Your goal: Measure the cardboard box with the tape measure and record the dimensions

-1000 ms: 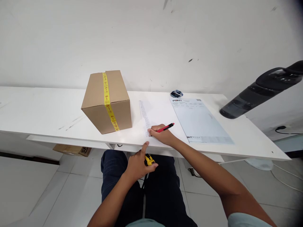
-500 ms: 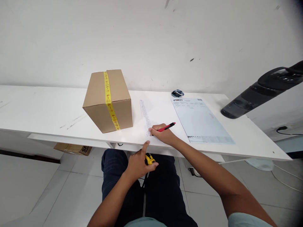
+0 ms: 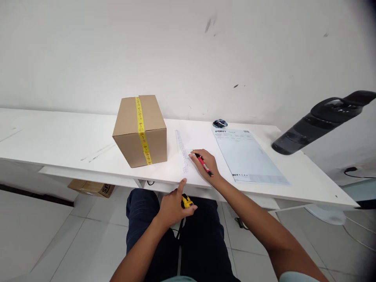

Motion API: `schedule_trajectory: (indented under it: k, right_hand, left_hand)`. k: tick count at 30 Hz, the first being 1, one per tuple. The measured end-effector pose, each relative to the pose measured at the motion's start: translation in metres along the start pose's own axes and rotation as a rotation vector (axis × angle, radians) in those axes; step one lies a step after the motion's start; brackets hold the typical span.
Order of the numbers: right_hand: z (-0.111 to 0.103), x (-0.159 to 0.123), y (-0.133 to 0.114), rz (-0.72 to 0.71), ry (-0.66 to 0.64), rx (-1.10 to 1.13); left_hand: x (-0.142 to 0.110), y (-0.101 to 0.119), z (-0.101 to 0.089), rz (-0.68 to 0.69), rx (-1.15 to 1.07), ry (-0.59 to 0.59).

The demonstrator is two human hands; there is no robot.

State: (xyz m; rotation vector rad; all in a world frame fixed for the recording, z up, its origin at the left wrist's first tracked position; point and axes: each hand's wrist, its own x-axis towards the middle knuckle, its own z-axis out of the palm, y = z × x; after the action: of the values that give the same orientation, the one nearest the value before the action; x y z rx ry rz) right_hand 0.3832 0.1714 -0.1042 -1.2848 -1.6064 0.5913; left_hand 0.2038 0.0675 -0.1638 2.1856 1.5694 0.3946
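Note:
A red and black pen is in my right hand, which rests on a white sheet of paper. Small handwriting runs down the sheet's left side. My left hand is closed around a yellow and black tape measure just below the desk's front edge, over my lap. Its index finger reaches up to the edge by the paper's lower end. To the left of the paper stands a closed cardboard box with yellow printed tape across its top and front.
A printed form lies right of the paper, with a small dark blue patterned object behind it. A tall dark bottle stands on the white desk at the right. Below the desk is another cardboard box.
My right hand has shifted up the paper, and the pen has turned so its rear end points down toward my wrist. My left hand keeps the tape measure. The view has shifted slightly.

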Motion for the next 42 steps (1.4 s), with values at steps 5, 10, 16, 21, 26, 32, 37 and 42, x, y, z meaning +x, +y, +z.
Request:
schedule_trajectory:
  k: [5,10,16,21,26,32,37,42]
  right_hand:
    - [0.007,0.004,0.013,0.099,0.005,-0.165]
    - [0.006,0.005,0.005,0.104,-0.060,-0.166]
    - [0.003,-0.044,-0.042,0.074,-0.321,0.346]
    - [0.002,-0.101,-0.088,0.170,-0.831,0.829]
    - [0.001,-0.111,-0.107,0.266,-0.783,0.896]
    - [-0.004,-0.118,-0.105,0.297,-0.579,0.792]
    - [-0.002,-0.128,-0.107,0.248,-0.526,0.737]
    - [0.020,-0.142,-0.097,0.294,-0.451,0.748]
  left_hand:
    - [-0.024,-0.020,0.026,0.176,-0.163,0.305]
    - [-0.050,-0.021,0.019,0.543,-0.152,0.647]
    - [-0.059,-0.007,-0.054,0.737,-0.138,0.876]
    - [-0.056,-0.006,-0.083,0.741,-0.062,0.816]
    - [-0.055,-0.002,-0.090,0.746,0.152,0.872]
    - [-0.072,-0.006,-0.107,0.789,0.270,1.005]
    - [-0.084,-0.013,-0.116,0.800,0.294,0.926]
    - [-0.096,-0.025,-0.084,0.589,0.177,0.807]
